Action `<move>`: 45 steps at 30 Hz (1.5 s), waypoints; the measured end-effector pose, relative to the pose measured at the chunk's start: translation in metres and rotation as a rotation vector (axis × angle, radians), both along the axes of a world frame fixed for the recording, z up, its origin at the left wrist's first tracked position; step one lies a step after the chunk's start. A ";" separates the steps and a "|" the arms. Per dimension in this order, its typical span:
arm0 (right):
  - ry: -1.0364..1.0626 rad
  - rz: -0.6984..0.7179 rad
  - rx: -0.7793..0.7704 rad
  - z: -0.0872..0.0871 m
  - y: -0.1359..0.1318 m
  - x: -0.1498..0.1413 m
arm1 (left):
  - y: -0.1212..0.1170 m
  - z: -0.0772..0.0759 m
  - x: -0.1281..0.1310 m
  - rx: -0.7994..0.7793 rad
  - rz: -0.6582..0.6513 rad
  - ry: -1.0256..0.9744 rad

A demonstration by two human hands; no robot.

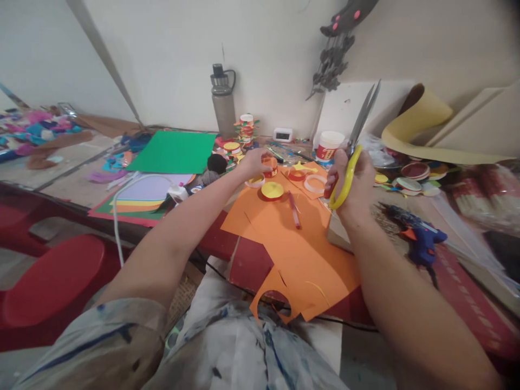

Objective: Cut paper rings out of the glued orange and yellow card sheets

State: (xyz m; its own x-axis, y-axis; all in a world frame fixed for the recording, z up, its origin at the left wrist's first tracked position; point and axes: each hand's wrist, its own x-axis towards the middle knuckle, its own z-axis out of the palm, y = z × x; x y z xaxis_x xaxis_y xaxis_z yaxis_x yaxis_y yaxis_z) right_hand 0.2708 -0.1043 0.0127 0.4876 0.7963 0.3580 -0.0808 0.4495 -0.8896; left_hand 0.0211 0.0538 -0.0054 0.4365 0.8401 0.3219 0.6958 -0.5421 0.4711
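My right hand (357, 181) is closed around scissors (346, 176) with yellow handles, their blades pointing up and nearly together. My left hand (257, 164) reaches to a small red and orange round piece (269, 166) and has its fingers on it. Just in front lies a yellow-topped disc (272, 190) with a red rim. Red and white rings (314, 184) rest to the right of it. Under these spreads orange paper (290, 249), cut at its near end with a round hole. A red pen (294, 210) lies on the paper.
Green paper (173, 157) and coloured sheets (152, 189) lie at left. A grey bottle (223, 103) and a red-white paper cup (329, 146) stand at the back. A blue glue gun (422, 238) lies at right. A red stool (57, 271) stands left, below the table.
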 end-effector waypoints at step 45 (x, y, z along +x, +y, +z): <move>-0.099 0.028 -0.098 -0.013 0.000 0.013 | -0.010 0.002 -0.004 -0.061 -0.058 0.146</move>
